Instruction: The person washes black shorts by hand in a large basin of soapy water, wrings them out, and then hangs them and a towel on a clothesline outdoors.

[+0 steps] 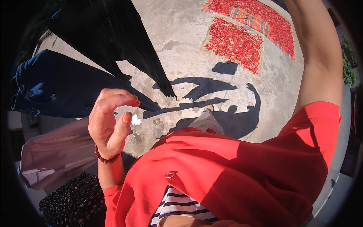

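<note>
My left hand (pixel 112 122) is raised at the left centre, fingers curled and apart from the thumb, holding nothing; a dark red bead bracelet (pixel 103 157) circles its wrist. Beside and behind it hang blue jeans (pixel 62 85), with black trousers (pixel 99 28) above them in the picture. Below the jeans hang a mauve garment (pixel 59 153) and a black patterned cloth (pixel 76 198). My right arm stretches up past the top right edge, so my right hand is out of view.
Red chili peppers (pixel 235 42) lie spread on a pale sheet on the concrete ground (pixel 181 56). More peppers lie on an orange and green plaid cloth (pixel 249 18) beyond. Shadows of hanging clothes and of a person with a raised arm fall across the ground. Green leaves (pixel 348 73) show at the right edge.
</note>
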Action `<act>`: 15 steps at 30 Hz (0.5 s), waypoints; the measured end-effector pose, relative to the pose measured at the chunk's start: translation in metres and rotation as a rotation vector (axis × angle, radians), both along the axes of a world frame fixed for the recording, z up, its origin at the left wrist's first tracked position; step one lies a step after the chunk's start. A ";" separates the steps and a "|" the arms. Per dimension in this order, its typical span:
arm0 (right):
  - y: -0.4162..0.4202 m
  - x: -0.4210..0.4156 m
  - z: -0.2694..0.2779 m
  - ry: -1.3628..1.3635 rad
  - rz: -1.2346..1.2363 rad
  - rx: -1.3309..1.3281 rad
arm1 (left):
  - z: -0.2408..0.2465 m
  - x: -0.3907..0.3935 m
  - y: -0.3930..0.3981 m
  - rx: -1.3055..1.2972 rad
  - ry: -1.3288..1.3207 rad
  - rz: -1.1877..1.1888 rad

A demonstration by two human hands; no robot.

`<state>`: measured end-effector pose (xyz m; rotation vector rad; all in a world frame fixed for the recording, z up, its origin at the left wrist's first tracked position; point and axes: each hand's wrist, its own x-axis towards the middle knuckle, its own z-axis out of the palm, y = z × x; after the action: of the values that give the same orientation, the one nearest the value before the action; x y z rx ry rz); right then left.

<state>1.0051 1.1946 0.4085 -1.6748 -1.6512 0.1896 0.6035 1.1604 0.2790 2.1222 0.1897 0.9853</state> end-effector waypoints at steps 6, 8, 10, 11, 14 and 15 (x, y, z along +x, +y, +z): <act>-0.013 0.114 -0.018 -0.029 0.040 -0.092 | -0.016 0.185 0.043 -0.389 -0.203 0.094; -0.011 0.144 -0.017 -0.041 0.045 -0.107 | -0.019 0.238 0.077 -0.381 -0.204 0.217; 0.016 0.162 -0.035 -0.038 0.106 -0.143 | -0.029 0.268 0.111 -0.457 -0.273 0.374; 0.019 0.173 -0.038 -0.044 0.108 -0.165 | -0.031 0.283 0.132 -0.508 -0.323 0.408; 0.028 0.206 -0.041 -0.044 0.119 -0.193 | -0.017 0.318 0.192 -0.534 -0.530 0.434; 0.029 0.217 -0.043 -0.048 0.115 -0.206 | -0.013 0.328 0.217 -0.547 -0.579 0.462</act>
<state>1.2218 1.2241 0.3657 -1.7473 -1.8169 0.3904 0.9318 1.3777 0.2660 1.2575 0.5965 1.5624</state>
